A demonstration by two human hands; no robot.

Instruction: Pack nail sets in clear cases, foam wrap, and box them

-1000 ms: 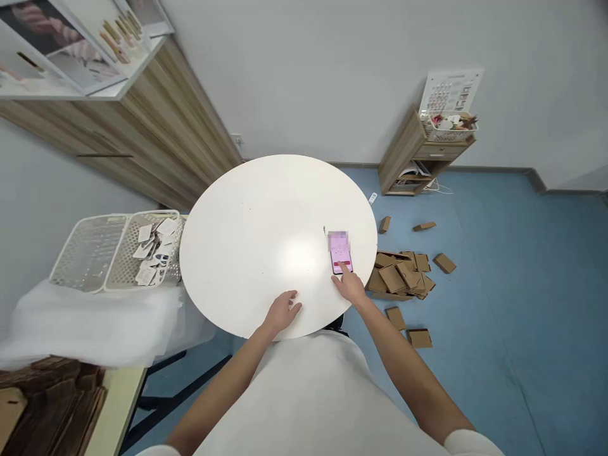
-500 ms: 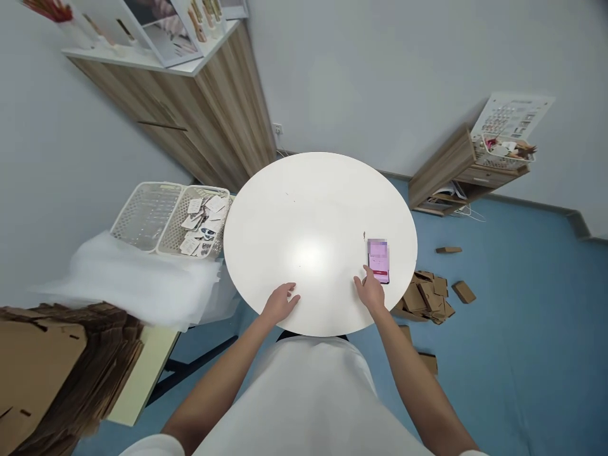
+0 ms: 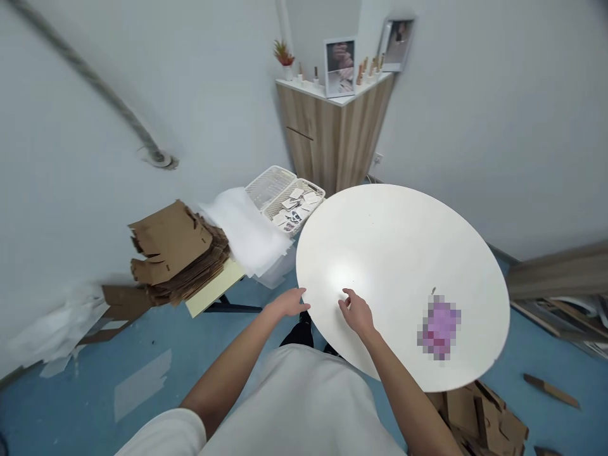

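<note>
My left hand [image 3: 291,302] hovers at the left edge of the round white table [image 3: 403,247], fingers apart and holding nothing. Over the tabletop, near its front left, my right hand [image 3: 356,310] is also open, thumb and index finger spread. A phone [image 3: 441,326], blurred into pink blocks, lies to the right of my right hand and apart from it. A tiny dark item [image 3: 433,291] rests just behind the phone; its kind is too small to make out.
Left of the table are a white basket [image 3: 313,189] of small cards, white foam sheets [image 3: 251,234] and stacked flat cardboard [image 3: 175,244] on a side table [image 3: 216,288]. A wooden cabinet [image 3: 327,136] stands behind. More cardboard boxes [image 3: 468,415] lie on the floor at right.
My view has swung to the left, so the table and phone now appear further right. My right hand has moved left, away from the phone. Both hands stay empty.
</note>
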